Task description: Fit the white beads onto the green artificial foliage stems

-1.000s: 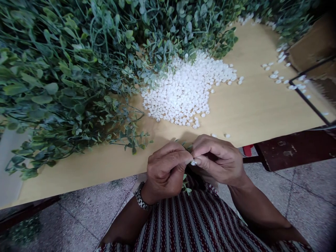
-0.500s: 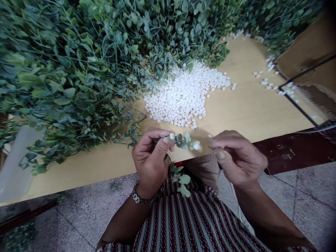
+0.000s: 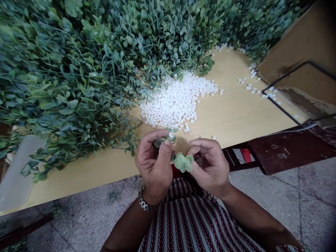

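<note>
My left hand (image 3: 154, 168) is closed, with thumb and forefinger pinching a green leafy sprig (image 3: 182, 162), likely artificial. A small white bead-like piece (image 3: 171, 135) sits on the sprig by my left fingertips. My right hand (image 3: 211, 166) is at the sprig's lower pale-green leaves, its fingers curled and its thumb against a leaf. The leaves partly hide that thumb tip. Beyond both hands, a pile of small white pieces (image 3: 173, 105) lies on the tabletop (image 3: 236, 108).
A large heap of green foliage (image 3: 105, 63) covers the back and left of the table. A cardboard box (image 3: 301, 49) and black wire frame (image 3: 285, 106) stand at right, with scattered white pieces nearby. A translucent plastic sheet (image 3: 18, 171) lies at the left edge.
My right hand has moved left to the sprig, from apart to touching its leaves. The sprig's lower leaves have risen between my hands. The view has shifted slightly.
</note>
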Available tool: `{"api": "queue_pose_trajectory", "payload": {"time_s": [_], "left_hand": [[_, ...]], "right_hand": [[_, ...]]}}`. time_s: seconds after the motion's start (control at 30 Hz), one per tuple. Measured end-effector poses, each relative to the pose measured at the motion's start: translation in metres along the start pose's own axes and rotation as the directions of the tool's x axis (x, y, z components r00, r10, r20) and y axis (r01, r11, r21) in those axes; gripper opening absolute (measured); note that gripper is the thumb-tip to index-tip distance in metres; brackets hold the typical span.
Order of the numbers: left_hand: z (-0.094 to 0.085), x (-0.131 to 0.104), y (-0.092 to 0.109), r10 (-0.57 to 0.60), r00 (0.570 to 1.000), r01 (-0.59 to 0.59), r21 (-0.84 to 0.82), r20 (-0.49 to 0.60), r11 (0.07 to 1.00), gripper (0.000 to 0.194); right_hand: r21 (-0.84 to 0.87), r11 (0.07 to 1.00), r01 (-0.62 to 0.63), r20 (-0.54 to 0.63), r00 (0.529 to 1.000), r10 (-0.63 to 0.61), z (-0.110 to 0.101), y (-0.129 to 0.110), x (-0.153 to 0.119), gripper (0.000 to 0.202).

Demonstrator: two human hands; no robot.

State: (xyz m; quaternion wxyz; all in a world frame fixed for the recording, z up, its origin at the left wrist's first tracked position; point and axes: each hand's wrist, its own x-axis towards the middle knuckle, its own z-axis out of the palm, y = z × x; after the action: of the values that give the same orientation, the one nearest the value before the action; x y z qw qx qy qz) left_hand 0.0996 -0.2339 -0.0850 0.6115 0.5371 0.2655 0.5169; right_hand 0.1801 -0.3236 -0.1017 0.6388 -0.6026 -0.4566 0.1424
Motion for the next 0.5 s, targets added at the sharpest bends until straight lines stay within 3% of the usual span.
{"api": "queue_pose_trajectory", "payload": {"time_s": [0.07,0.2,0.33,0.5], "left_hand": [[0.0,-0.003,0.002,0.028,1.0,-0.028,0.028,0.002,0.999,0.012],[0.003,-0.005,0.002,0.109,0.993,-0.104,0.12,-0.035,0.987,0.013],[0.009,0.0,0.0,0.249,0.968,-0.236,0.199,-0.042,0.951,0.019],[0.009,0.006,0.001,0.322,0.946,-0.295,0.304,-0.041,0.906,0.023]], "right_hand": [[0.047,0.998,-0.048,0.04,0.998,0.046,-0.001,0.0,0.003,0.047],[0.05,0.996,0.071,0.205,0.975,-0.08,-0.001,0.0,0.008,0.029],[0.076,0.99,0.117,0.228,0.965,-0.131,0.003,-0.002,0.011,0.027],[0.144,0.988,0.063,0.268,0.958,-0.1,0.005,-0.001,0.013,0.021]]}}
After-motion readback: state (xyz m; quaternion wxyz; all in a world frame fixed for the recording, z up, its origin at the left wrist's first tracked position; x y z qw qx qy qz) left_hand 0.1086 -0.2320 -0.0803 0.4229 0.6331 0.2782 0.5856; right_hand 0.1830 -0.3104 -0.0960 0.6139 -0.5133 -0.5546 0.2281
